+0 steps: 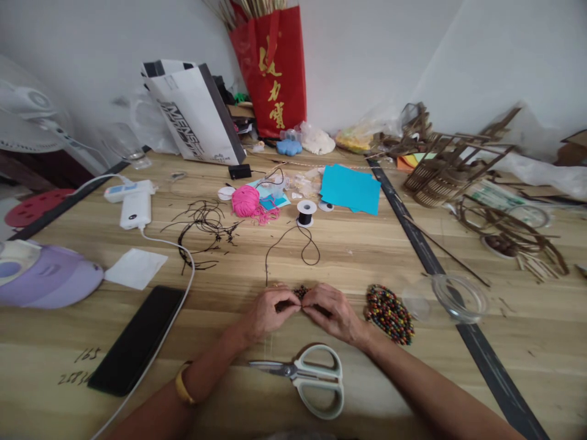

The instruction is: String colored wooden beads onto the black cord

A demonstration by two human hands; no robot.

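Note:
My left hand [270,310] and my right hand [331,310] meet low over the table, each pinching with thumb and fingertips. Small dark beads [301,292] show just behind the fingertips. A thin black cord [275,245] runs from a white spool [306,214], loops on the wood and disappears at my left hand. What the right fingertips hold is too small to make out. Scissors [318,380] with pale green handles lie between my forearms, blades pointing left. Right of my right hand sits a heap of multicoloured bead strings [389,315].
A clear round container [460,298] stands on the right, near woven baskets [443,174]. Black cord scraps [202,229], pink yarn [246,201] and blue paper [351,188] lie farther back. On the left are a phone [137,339] and a white cable [187,287].

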